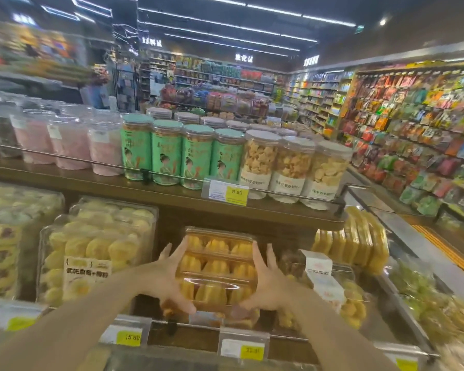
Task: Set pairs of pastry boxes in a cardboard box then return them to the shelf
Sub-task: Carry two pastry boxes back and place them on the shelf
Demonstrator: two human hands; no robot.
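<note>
A clear plastic pastry box [217,266] with rows of golden pastries stands tilted in the lower shelf bay, its lid facing me. My left hand [164,282] clasps its left side, thumb under the bottom edge and fingers spread up along the side. On the right side my right hand [265,279] grips the box the same way. More boxed pastries [220,315] lie under and in front of it. No cardboard box is in view.
Larger boxes of pale yellow pastries [97,250] fill the shelf to the left. A labelled pastry box [330,287] and upright yellow packs [359,242] sit to the right. The wooden upper shelf [172,194] carries green and clear snack jars behind a rail. Price tags [127,336] line the front edge.
</note>
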